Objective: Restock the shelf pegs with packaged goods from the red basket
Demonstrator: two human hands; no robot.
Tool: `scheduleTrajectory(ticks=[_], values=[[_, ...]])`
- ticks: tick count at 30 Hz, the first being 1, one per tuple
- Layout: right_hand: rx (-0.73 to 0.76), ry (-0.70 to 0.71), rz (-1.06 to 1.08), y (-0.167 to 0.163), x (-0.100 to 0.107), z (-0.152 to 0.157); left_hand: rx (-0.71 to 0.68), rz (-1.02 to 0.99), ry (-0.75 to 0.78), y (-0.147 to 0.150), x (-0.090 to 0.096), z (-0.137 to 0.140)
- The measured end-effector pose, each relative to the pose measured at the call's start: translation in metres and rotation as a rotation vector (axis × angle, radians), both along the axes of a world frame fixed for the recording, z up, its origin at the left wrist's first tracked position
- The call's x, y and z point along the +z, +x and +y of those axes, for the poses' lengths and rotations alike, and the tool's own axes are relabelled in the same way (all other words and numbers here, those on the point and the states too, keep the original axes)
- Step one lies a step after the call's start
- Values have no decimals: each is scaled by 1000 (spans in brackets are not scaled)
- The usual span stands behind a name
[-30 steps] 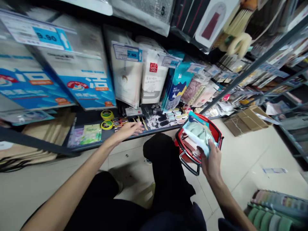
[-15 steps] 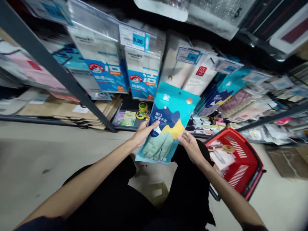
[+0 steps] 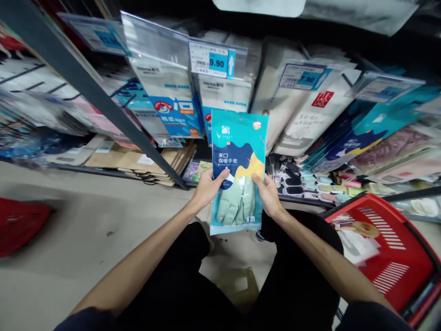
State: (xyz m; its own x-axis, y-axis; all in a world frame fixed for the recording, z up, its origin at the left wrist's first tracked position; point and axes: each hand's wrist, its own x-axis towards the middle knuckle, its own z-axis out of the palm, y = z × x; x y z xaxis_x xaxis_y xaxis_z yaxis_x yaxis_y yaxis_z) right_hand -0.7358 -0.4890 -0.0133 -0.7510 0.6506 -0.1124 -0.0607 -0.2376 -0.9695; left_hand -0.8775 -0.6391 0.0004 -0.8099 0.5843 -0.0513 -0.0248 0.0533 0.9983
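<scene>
Head view: we note a flat, glossy plastic glove packet [image 3: 238, 170], rectangular, teal with navy and yellow shapes and pale green gloves showing through its lower half. It is held upright before the shelf [image 3: 103, 105]. The left hand [image 3: 207, 187] grips its left edge, the right hand [image 3: 268, 196] its right edge. A red slotted plastic basket [image 3: 389, 257] lies at the right, partly cut off. The shelf stock is blurred.
</scene>
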Motion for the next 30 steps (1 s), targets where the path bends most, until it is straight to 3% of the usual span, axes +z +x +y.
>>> scheduleTrajectory(ticks=[6,15,30], values=[[-7,98,-9,1,3,12,-17,-7,0,11,-9,13],[-66,210,-26,-1,0,16,-13,31,16,12,-3,21],[-77,230,-19,-4,5,8,1,30,19,10,-9,18]])
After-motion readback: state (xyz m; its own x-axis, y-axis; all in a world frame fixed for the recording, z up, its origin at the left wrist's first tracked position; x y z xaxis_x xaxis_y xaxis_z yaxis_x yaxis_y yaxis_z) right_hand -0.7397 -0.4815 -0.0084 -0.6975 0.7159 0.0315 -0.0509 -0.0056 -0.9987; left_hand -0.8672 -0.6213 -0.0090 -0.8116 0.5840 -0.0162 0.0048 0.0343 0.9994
